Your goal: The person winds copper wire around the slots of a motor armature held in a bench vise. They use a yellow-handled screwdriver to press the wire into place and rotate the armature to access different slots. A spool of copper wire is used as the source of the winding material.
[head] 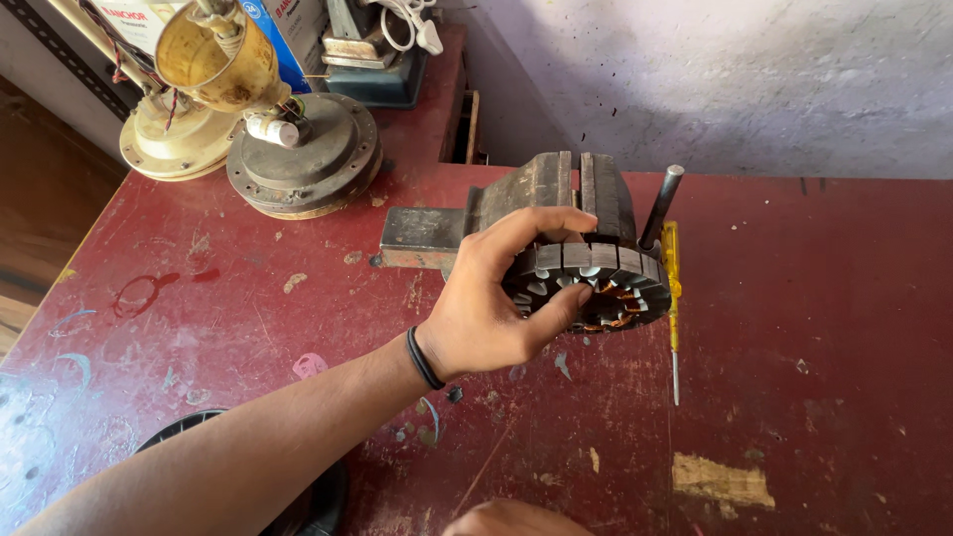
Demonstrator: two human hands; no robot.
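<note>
Using the bench vise (556,199) in the middle of the worn red table (814,328) as the reference point: far off to its upper left sit two old round motor housings, a cream one (169,144) and a darker dusty one (308,154) just beside it, with a brass-coloured cup (218,60) tipped over them. Coming in from the lower left, the left hand (486,308) reaches up to the front of the vise, with a black band on the wrist. Its fingers are curled around the motor stator (596,288), thumb on the front face, index finger over the top rim, so it's got a proper grip. The stator sits right against the vise's near side, copper windings showing inside. Just right of that, a yellow screwdriver (673,298) lies touching the stator's edge, tip pointing toward the camera. Below the vise at the bottom edge, only a sliver of the right hand (511,518) shows, so can't tell what its fingers are doing.
</note>
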